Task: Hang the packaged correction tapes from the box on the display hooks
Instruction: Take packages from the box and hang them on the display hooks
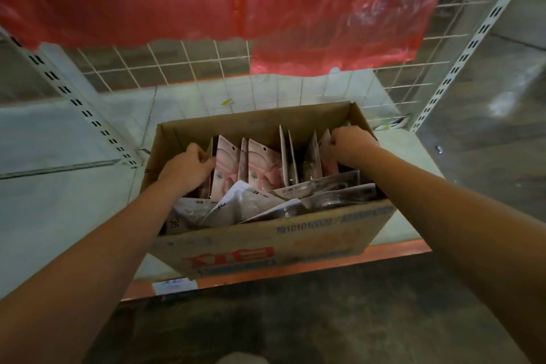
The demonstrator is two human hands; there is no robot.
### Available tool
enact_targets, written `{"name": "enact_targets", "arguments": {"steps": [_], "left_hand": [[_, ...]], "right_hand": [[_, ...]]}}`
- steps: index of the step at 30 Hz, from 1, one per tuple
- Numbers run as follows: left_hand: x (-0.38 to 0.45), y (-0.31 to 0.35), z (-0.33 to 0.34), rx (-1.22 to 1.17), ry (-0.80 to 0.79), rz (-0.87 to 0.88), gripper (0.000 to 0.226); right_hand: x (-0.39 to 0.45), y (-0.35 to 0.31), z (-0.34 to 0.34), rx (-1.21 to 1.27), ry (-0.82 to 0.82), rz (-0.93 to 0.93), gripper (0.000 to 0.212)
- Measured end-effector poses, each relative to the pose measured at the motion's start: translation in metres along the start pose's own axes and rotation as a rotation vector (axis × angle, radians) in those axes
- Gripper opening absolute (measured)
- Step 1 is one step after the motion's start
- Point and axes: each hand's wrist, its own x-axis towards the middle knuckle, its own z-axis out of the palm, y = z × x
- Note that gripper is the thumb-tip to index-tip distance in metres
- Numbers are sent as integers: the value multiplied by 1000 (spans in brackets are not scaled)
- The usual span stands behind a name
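An open cardboard box stands on the low white shelf, holding several packaged correction tapes. Pink packs stand upright in a row inside; others lie flat with their white backs up along the near side. My left hand is inside the box at its left end, fingers curled on the top edge of an upright pack. My right hand is at the right end, pinching the top of another upright pack. No display hooks are in view.
A white wire grid panel backs the shelf, partly covered by red plastic sheeting. Slotted white uprights stand on both sides. The shelf's orange front edge runs beneath the box, with dark floor below.
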Motion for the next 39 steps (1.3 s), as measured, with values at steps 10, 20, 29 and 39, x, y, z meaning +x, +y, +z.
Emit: {"name": "enact_targets", "arguments": {"steps": [10, 20, 29, 39], "left_hand": [[8, -10, 9, -15, -115, -45, 57], [2, -12, 3, -234, -195, -131, 53], [-10, -4, -2, -585, -147, -76, 41], [-8, -12, -10, -658, -222, -177, 61]], "right_hand": [[7, -4, 19, 5, 126, 34, 28], [0, -11, 13, 60, -56, 76, 25], [-15, -14, -7, 256, 45, 117, 21], [-14, -6, -24, 670, 62, 52, 32]]}}
